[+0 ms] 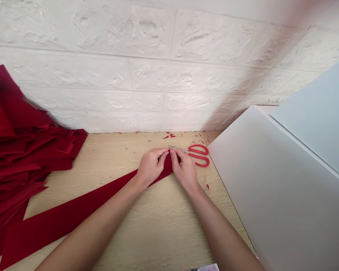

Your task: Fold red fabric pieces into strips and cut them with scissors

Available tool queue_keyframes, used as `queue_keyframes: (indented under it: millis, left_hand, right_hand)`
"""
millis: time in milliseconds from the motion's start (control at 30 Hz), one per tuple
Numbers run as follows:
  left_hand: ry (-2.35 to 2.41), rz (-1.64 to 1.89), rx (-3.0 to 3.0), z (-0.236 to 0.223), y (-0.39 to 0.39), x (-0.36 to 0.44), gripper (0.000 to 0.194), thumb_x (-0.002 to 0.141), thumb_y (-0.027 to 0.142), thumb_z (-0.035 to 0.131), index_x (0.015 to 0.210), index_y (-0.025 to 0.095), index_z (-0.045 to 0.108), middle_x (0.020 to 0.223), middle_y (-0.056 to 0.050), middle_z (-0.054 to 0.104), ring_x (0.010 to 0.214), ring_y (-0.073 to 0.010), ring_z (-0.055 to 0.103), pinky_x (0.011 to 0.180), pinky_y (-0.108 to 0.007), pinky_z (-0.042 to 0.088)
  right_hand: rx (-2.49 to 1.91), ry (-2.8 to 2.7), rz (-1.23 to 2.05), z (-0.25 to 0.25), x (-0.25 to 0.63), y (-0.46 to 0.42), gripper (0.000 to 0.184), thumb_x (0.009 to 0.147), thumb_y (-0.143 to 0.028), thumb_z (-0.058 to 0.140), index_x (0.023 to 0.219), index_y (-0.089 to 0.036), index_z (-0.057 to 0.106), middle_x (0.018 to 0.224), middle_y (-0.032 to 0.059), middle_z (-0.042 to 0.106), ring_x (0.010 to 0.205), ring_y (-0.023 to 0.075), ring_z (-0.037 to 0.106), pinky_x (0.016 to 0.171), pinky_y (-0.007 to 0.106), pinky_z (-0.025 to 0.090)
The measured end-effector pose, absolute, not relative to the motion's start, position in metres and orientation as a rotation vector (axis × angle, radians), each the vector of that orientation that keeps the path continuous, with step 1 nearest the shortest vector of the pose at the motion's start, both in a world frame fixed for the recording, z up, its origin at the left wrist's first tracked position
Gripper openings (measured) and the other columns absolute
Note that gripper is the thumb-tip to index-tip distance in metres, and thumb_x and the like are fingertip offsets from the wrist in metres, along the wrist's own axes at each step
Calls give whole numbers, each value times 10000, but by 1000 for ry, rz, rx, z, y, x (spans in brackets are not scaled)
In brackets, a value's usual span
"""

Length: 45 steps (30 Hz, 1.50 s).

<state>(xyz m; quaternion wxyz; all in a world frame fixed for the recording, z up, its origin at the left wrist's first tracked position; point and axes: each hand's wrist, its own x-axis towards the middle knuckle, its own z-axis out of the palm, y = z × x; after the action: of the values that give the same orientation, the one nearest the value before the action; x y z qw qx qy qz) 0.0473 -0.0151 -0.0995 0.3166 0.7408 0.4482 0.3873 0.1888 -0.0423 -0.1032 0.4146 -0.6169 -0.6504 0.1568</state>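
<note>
Left hand (151, 166): on the red fabric strip (73, 207) — fingers (161, 155) curled over, pinching it.
Right hand (184, 171): pinching the same strip from the other side, just beside the left.
Strip: lying diagonally across the bench (164, 229), running toward lower left.
Scissors (199, 155): red-handled, just past the right hand — blades toward the left.
Red fabric pile (17, 150): heaped at the bench's left side.
Red snippets (171, 136): scattered along the wall.

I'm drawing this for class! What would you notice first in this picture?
The pile of red fabric on the left grabs your eye first. A red strip stretches from it across the wooden table to the left hand and right hand, which pinch it. Red-handled scissors lie just beyond them.
</note>
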Motion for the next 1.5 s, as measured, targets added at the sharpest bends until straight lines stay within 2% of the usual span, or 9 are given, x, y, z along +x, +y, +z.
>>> queue_keyframes:
  millis: [100,233,333,500,800,1000,1200,1367,1500]
  left_hand:
    - [1199,1063,1814,-99,-14,47,273,947,254,504,1039,207,757,1093,-45,773,970,-187,715,914,-318,549]
    - [1270,1067,1682,-96,-11,43,340,937,300,531,1225,217,691,1014,-38,785,715,-146,680,643,-264,523]
    - [1279,1079,1645,-92,-9,39,375,938,317,529,1277,223,660,1003,-45,781,699,-139,661,546,-239,448]
    - [1286,1096,1665,-84,-6,33,347,936,321,527,1228,222,687,1000,-54,778,715,-145,659,544,-236,429]
    - [1173,1124,1766,-80,-4,34,255,942,360,538,1062,211,706,1056,-37,753,851,-146,677,694,-246,485]
    - [1193,1116,1697,-80,-1,33,233,929,379,552,906,203,704,925,-24,755,834,-166,670,749,-272,499]
    - [1212,1145,1674,-82,-1,32,200,918,347,559,872,206,693,902,-22,753,804,-165,667,739,-274,497]
    - [1189,1210,1700,-82,-4,33,199,931,348,541,886,210,677,916,-22,751,833,-157,675,777,-267,503]
    - [1191,1151,1680,-86,-5,34,208,933,397,537,957,214,632,914,-22,737,755,-150,660,694,-270,486]
  right_hand:
    - [-1582,-1602,415,-100,189,-43,346,999,-383,437,867,-194,696,792,53,744,667,192,647,636,292,444]
    - [-1559,-1566,475,-97,189,-43,322,978,-388,458,864,-188,683,751,35,718,598,166,600,588,271,421]
    - [-1537,-1570,515,-98,189,-42,335,976,-403,456,842,-186,673,714,28,698,572,160,579,569,268,407]
    - [-1520,-1554,538,-99,191,-41,357,986,-426,447,835,-187,666,690,24,684,568,159,568,564,264,409]
    - [-1472,-1640,504,-100,194,-43,278,995,-355,446,880,-207,651,664,17,663,604,173,606,603,272,430]
    - [-1444,-1676,475,-98,192,-44,272,992,-344,452,860,-210,649,681,24,671,636,178,622,617,273,440]
    - [-1454,-1677,463,-98,191,-45,270,990,-343,453,855,-208,645,689,22,668,626,170,605,611,269,426]
    - [-1491,-1678,515,-96,192,-45,309,978,-385,470,756,-212,597,638,9,630,590,163,558,579,264,392]
    - [-1446,-1653,483,-92,194,-44,340,986,-390,440,734,-208,577,625,-1,599,563,147,517,575,255,382]
